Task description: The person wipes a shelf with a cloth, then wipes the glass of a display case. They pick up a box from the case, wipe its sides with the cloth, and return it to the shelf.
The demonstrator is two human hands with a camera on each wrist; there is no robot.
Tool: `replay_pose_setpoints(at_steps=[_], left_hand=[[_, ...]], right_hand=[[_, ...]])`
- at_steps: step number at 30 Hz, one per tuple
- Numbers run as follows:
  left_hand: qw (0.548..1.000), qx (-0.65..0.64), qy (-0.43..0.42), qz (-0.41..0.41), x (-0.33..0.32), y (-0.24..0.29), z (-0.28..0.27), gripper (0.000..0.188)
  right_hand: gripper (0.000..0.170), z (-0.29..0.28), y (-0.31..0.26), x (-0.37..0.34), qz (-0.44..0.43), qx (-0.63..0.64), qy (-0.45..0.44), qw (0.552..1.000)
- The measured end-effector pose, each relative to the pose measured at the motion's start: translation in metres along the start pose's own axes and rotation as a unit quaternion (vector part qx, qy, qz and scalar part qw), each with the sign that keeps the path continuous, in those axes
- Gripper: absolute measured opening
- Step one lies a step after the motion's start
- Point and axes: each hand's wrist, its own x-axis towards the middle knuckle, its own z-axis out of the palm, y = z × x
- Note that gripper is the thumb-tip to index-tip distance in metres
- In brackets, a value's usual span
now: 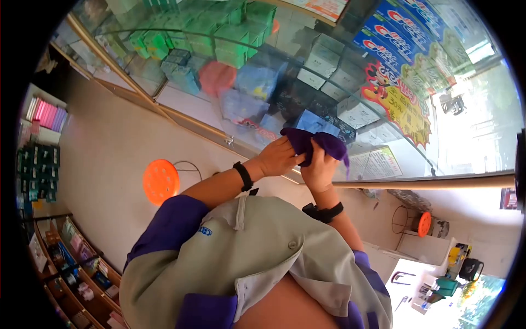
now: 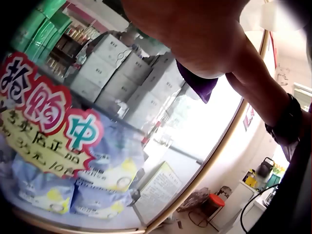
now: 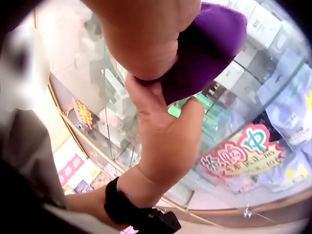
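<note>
Over the top of a glass display case [image 1: 378, 156], both hands hold a bunched purple cloth [image 1: 329, 143]. The left hand [image 1: 276, 157] grips the cloth's near left edge. Close beside it, the right hand [image 1: 319, 170] has its fingers curled into the folds, and a loose corner hangs past it. In the right wrist view the cloth [image 3: 207, 53] bulges from under the right hand [image 3: 141, 39], while the left hand [image 3: 168, 136] pinches its lower edge. Only a purple corner [image 2: 199, 87] shows below the hands in the left wrist view.
Under the glass stand green packs [image 1: 230, 46], white boxes [image 1: 323, 57] and blue-purple packages [image 2: 102, 202]. A yellow price sign [image 1: 402, 112] faces out on the right. An orange stool [image 1: 160, 182] stands on the floor at left, with shelves [image 1: 76, 263] behind it.
</note>
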Motion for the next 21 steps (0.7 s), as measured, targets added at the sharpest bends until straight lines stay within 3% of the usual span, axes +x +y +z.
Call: replay_pose_setpoints(at_steps=[2, 4, 10, 16, 21], left_hand=[[0.999, 0.012, -0.035, -0.014, -0.014, -0.006, -0.008, 0.032], [0.991, 0.03, -0.126, 0.02, -0.013, -0.016, -0.027, 0.034], [0.996, 0.069, 0.01, 0.048, -0.003, -0.046, -0.091, 0.04], [0.996, 0.047, 0.064, -0.046, -0.02, -0.058, -0.123, 0.042], [0.994, 0.07, 0.057, -0.056, -0.048, -0.104, -0.174, 0.044]], right_hand=[[0.049, 0.006, -0.009, -0.002, 0.002, -0.017, -0.036, 0.999], [0.049, 0.01, -0.012, 0.003, 0.019, 0.001, -0.085, 0.996], [0.058, 0.018, -0.04, 0.043, -0.056, 0.027, -0.043, 0.997], [0.058, 0.05, -0.082, 0.081, -0.07, 0.011, -0.02, 0.997], [0.056, 0.094, -0.129, 0.113, -0.111, 0.012, -0.037, 0.993]])
